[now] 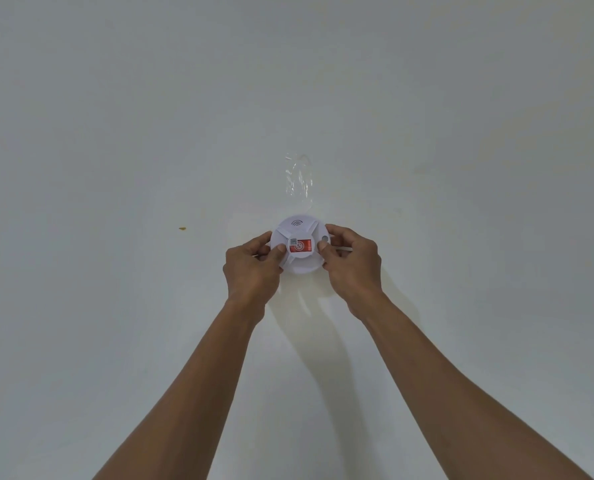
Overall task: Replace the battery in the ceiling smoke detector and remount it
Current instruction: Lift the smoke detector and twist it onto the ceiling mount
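Smoke detector (299,245) between left grip (254,268) and right grip (351,265)

The left hand (254,268) and right hand (349,263) cover both side edges of the smoke detector (299,247). Print on its red label (301,245) is too small to read. Both forearms are cut off by the bottom edge.

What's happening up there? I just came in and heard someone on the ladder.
A person is reaching up with both arms to a round white smoke detector on the ceiling. The left hand and right hand hold its opposite edges, thumbs on its face beside a red label. A strip of clear tape sticks to the ceiling just beyond it. Whether it is coming off or going back on cannot be told.
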